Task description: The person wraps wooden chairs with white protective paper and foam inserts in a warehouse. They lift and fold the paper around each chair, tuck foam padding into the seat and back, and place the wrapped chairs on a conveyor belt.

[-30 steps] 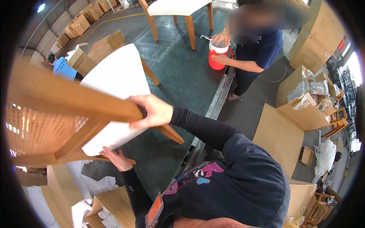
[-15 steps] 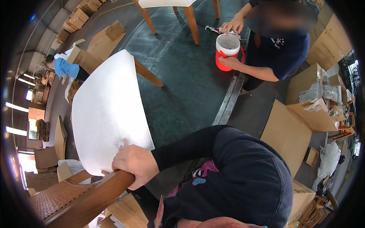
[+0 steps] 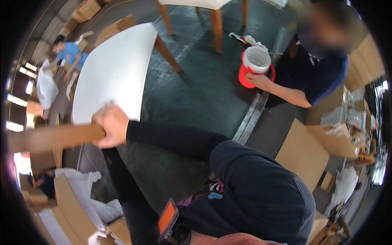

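Observation:
A chair with a white upholstered seat (image 3: 116,67) and a brown wooden leg (image 3: 166,53) lies tilted on the left. Its wooden back rail (image 3: 53,138), blurred by motion, reaches out to the left edge. My right hand (image 3: 112,125) is closed around the end of this rail, beside the seat's near edge. My left forearm, in a black sleeve (image 3: 124,188), rises from below to the underside of the rail. There my left hand is hidden behind the rail and my right hand.
Across the dark green work surface (image 3: 196,98), a co-worker (image 3: 326,69) holds a red and white bucket (image 3: 249,67). Another white-seated chair (image 3: 218,30) stands at the far side. Cartons (image 3: 304,151) lie right; white wrapping (image 3: 87,192) hangs lower left. A person in blue (image 3: 73,55) works far left.
The chair has turned, its back rail swinging from slanting down-left to nearly level, and my right hand moved up-left with it. The co-worker's upper hand has left the bucket's rim.

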Motion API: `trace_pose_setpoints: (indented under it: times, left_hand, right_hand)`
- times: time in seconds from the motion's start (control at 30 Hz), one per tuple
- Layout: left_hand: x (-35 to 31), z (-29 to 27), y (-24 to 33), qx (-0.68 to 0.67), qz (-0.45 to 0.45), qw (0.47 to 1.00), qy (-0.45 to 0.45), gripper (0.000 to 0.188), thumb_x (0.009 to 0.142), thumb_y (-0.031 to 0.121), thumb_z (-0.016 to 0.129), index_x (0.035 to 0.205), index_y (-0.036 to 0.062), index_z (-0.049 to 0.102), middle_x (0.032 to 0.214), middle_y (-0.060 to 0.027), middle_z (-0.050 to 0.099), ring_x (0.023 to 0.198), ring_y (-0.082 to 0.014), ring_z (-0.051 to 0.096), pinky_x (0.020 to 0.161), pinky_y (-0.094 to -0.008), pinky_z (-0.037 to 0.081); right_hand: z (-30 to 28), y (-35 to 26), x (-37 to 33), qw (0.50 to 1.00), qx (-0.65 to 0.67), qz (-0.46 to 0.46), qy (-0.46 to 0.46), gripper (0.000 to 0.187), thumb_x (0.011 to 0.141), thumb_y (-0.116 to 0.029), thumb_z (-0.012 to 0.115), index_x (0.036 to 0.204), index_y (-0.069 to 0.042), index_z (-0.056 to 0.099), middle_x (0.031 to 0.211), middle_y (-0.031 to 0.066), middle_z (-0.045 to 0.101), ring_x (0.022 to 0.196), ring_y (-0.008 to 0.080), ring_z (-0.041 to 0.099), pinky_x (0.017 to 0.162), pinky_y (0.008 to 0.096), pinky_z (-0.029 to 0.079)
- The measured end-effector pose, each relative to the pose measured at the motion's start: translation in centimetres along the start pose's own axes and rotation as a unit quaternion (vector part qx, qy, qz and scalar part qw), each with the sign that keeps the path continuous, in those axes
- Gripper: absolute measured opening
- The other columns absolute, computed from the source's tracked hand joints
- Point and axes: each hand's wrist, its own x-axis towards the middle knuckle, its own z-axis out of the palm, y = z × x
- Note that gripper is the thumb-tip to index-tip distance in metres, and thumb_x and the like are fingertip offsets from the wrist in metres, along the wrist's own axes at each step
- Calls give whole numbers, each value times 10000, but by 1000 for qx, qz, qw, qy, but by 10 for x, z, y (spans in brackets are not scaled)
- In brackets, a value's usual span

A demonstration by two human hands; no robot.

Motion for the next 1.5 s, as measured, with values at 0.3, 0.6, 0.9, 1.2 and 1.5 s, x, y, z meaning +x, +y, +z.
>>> trace_pose_setpoints:
  times: [0.3, 0.6, 0.9, 1.2, 1.5]
  left_hand:
    - [40, -102, 0, 143, 54, 988, 3, 473, 1068, 391, 431, 1328, 12, 544, 1265, -155, 619, 1115, -238, 583, 949, -389, 475]
    - [-248, -227, 5, 603, 94, 790, 53, 729, 832, 375, 702, 1450, 86, 444, 1485, -214, 439, 1456, -407, 311, 1169, -596, 250]
    - [-338, -544, 133, 752, -257, 582, 173, 531, 826, 330, 704, 1253, 29, 607, 1166, -278, 668, 1124, -426, 636, 986, -521, 488]
    - [-304, -384, 21, 642, -47, 759, -104, 405, 810, 346, 690, 1036, 11, 661, 888, -227, 685, 901, -412, 660, 814, -506, 520]
    - [-168, -282, 20, 600, -121, 789, 55, 362, 823, 291, 561, 1003, 32, 737, 1025, -210, 728, 988, -367, 704, 896, -455, 525]
  right_hand:
    - [81, -46, 20, 990, 85, 43, -105, 419, 688, -390, 781, 832, -7, 688, 702, 189, 675, 649, 365, 684, 622, 453, 559]
    - [-16, -38, -41, 984, 39, -12, -175, 906, 806, -154, 828, 1500, 52, 283, 1445, 231, 424, 1366, 311, 407, 1155, 437, 317]
    - [-199, -76, -402, 788, -50, 476, -388, 614, 860, -217, 731, 1389, -31, 482, 1004, 98, 724, 902, 178, 691, 833, 337, 536]
    - [-185, -144, -417, 751, -159, 395, -505, 489, 848, -283, 708, 1276, -100, 558, 856, 138, 739, 840, 354, 714, 747, 472, 558]
    - [-118, -196, -373, 838, -79, 349, -411, 461, 868, -227, 690, 1285, -84, 556, 832, 104, 725, 762, 274, 714, 704, 413, 559]
